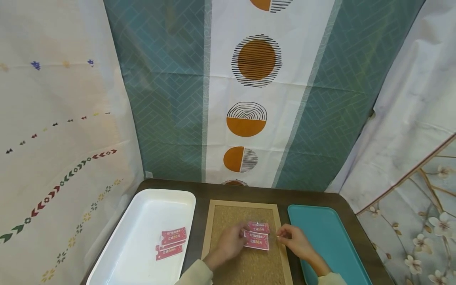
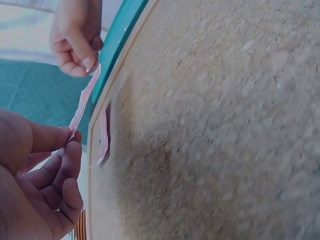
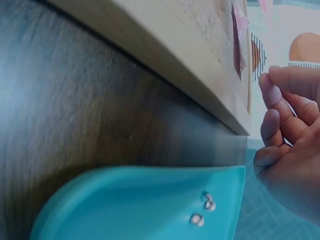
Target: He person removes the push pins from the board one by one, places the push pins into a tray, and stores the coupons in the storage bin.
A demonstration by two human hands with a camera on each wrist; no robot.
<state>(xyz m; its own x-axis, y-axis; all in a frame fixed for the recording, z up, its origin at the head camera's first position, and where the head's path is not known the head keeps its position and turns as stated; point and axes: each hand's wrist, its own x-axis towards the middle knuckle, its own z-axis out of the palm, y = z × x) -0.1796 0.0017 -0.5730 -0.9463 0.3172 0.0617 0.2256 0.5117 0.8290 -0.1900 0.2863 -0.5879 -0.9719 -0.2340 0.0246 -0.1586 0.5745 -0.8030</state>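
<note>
My left hand [image 1: 229,241] pinches a pink paper coupon [image 1: 256,240] by its left end, between thumb and index finger. The coupon is held above a wood-framed cork board [image 1: 246,273], and in the left wrist view it shows edge-on. Just beyond it, a second pink coupon [image 1: 259,227] lies on the board, its ends bowed up in the left wrist view. By the board's right edge, thumb and index finger of my right hand [image 1: 297,240] meet on a tiny pale thing [image 2: 88,70], close to the held coupon's free end; its kind is too small to tell.
To the left, a white tray [image 1: 139,233] holds several more pink coupons [image 1: 173,236]. A teal tray [image 1: 327,237] stands on the right, with small shiny studs [image 3: 197,219] in it. Both trays and the board rest on a dark wooden table [image 1: 199,213], with hanging cloths around it.
</note>
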